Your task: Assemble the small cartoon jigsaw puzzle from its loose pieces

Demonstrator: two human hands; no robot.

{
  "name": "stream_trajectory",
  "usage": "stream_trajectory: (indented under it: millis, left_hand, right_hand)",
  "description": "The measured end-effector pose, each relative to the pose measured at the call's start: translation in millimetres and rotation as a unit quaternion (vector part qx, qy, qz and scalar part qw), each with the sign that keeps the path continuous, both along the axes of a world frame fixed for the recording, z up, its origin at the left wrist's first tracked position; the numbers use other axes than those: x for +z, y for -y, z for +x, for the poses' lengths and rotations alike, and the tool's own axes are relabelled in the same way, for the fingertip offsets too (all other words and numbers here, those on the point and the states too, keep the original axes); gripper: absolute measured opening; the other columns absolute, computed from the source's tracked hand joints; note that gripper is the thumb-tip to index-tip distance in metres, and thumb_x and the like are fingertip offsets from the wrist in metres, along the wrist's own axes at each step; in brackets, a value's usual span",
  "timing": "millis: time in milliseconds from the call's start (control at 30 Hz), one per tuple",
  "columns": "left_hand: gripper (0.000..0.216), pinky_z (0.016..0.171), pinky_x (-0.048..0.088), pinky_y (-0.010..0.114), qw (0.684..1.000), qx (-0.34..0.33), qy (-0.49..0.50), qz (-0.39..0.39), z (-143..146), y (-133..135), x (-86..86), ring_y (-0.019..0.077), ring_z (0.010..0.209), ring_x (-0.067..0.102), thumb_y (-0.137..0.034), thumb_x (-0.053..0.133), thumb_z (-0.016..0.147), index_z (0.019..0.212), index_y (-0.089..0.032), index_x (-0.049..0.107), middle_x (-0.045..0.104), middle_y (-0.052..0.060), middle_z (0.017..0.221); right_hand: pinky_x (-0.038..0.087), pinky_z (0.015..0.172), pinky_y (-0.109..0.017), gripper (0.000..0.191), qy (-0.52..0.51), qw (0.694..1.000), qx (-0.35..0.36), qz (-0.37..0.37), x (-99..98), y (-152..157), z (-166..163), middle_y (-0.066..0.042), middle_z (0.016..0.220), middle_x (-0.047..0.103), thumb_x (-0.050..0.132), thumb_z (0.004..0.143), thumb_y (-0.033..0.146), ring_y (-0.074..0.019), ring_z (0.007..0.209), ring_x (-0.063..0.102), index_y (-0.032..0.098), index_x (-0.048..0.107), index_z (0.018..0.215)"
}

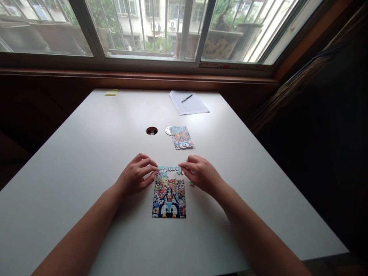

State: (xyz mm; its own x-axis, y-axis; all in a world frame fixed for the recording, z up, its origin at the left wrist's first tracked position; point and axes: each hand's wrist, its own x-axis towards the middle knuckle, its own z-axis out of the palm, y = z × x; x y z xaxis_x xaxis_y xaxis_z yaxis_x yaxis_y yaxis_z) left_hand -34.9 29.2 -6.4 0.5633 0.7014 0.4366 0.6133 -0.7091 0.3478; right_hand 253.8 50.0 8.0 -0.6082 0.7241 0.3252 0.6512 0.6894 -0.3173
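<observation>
A small, colourful jigsaw puzzle (169, 195) lies flat on the white table, with a cartoon dog's head at its near end. White gaps show in its upper right part, below the top row. My left hand (139, 172) rests at the upper left edge, fingers bent and apart, fingertips touching the border. At the upper right corner my right hand (201, 172) has its fingers pinched on a jigsaw piece (180, 171). Another loose piece (191, 184) lies beside the puzzle, under the right hand, and more are partly hidden there.
Beyond the puzzle lies a picture sheet (182, 138) with a similar design, overlapping a round silvery disc (168, 130). To its left is a round hole (151, 131) in the table (86, 153). Papers (189, 105) with a pen (186, 98) and yellow sticky notes (111, 92) lie near the window.
</observation>
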Motion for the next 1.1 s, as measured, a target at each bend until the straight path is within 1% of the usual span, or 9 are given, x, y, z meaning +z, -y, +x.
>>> stream_trajectory:
  millis: [133, 333, 500, 600, 700, 833, 933, 1100]
  left_hand:
    - [0.019, 0.087, 0.048, 0.039, 1.0, 0.009, -0.002, 0.01, -2, -1, -0.2, 0.0225, 0.096, 0.053, -0.017, 0.061, 0.087, 0.101, -0.023, 0.071, 0.07, 0.004, 0.101]
    - [0.024, 0.088, 0.048, 0.039, 1.0, -0.007, -0.007, 0.007, -3, -1, -3.9, 0.0231, 0.098, 0.051, -0.015, 0.061, 0.086, 0.107, -0.024, 0.07, 0.069, 0.005, 0.104]
    - [0.035, 0.092, 0.049, 0.041, 0.999, -0.024, -0.033, -0.007, 0, 0, -6.5, 0.0252, 0.105, 0.048, -0.017, 0.061, 0.088, 0.121, -0.029, 0.067, 0.064, 0.006, 0.116]
    - [0.038, 0.095, 0.049, 0.044, 0.998, -0.028, -0.054, -0.005, 2, 1, -7.8, 0.0272, 0.11, 0.045, -0.02, 0.062, 0.089, 0.125, -0.031, 0.065, 0.059, 0.007, 0.124]
    - [0.038, 0.096, 0.049, 0.047, 0.997, -0.024, -0.073, -0.002, 3, 1, -10.0, 0.0284, 0.114, 0.043, -0.023, 0.062, 0.09, 0.127, -0.033, 0.064, 0.057, 0.007, 0.128]
    - [0.039, 0.095, 0.05, 0.046, 0.997, -0.026, -0.079, 0.006, 1, 0, -12.2, 0.0282, 0.114, 0.043, -0.023, 0.062, 0.091, 0.128, -0.034, 0.063, 0.057, 0.006, 0.127]
    - [0.038, 0.094, 0.051, 0.046, 0.997, -0.028, -0.078, 0.009, -1, 0, -12.1, 0.028, 0.114, 0.043, -0.021, 0.062, 0.09, 0.126, -0.034, 0.064, 0.058, 0.005, 0.127]
    - [0.04, 0.095, 0.05, 0.046, 0.996, -0.034, -0.08, 0.008, -2, -1, -11.8, 0.0282, 0.115, 0.043, -0.02, 0.062, 0.09, 0.127, -0.034, 0.064, 0.059, 0.004, 0.127]
  right_hand:
    - [0.047, 0.075, -0.031, 0.022, -0.01, 1.0, -0.024, -0.009, 4.6, -6, 13, -0.006, 0.088, 0.066, 0.056, 0.096, 0.021, -0.0174, 0.08, 0.061, 0.021, 0.076, 0.104]
    - [0.048, 0.07, -0.029, 0.02, -0.011, 0.999, -0.041, -0.033, 11.7, -9, 25, -0.005, 0.086, 0.068, 0.058, 0.095, 0.022, -0.0157, 0.075, 0.062, 0.022, 0.077, 0.101]
    - [0.046, 0.067, -0.027, 0.017, -0.006, 0.997, -0.047, -0.064, 17.6, -10, 33, -0.004, 0.085, 0.069, 0.061, 0.093, 0.022, -0.0136, 0.07, 0.061, 0.022, 0.077, 0.095]
    - [0.046, 0.066, -0.027, 0.016, 0.003, 0.995, -0.042, -0.09, 21.0, -10, 38, -0.003, 0.085, 0.069, 0.061, 0.093, 0.023, -0.0128, 0.068, 0.061, 0.021, 0.077, 0.093]
    - [0.046, 0.066, -0.027, 0.016, 0.015, 0.992, -0.036, -0.122, 24.9, -11, 43, -0.003, 0.086, 0.07, 0.06, 0.093, 0.024, -0.0133, 0.07, 0.062, 0.022, 0.076, 0.092]
    - [0.047, 0.07, -0.028, 0.017, 0.022, 0.987, -0.039, -0.154, 29.2, -12, 51, -0.002, 0.09, 0.071, 0.058, 0.094, 0.026, -0.0154, 0.077, 0.064, 0.025, 0.076, 0.093]
    - [0.048, 0.071, -0.029, 0.017, 0.026, 0.984, -0.044, -0.168, 28.4, -14, 57, -0.002, 0.091, 0.071, 0.059, 0.093, 0.028, -0.016, 0.077, 0.064, 0.027, 0.075, 0.096]
    - [0.051, 0.071, -0.031, 0.02, 0.017, 0.985, -0.082, -0.15, 18.8, -18, 60, -0.004, 0.1, 0.068, 0.06, 0.092, 0.028, -0.0149, 0.072, 0.064, 0.026, 0.072, 0.107]
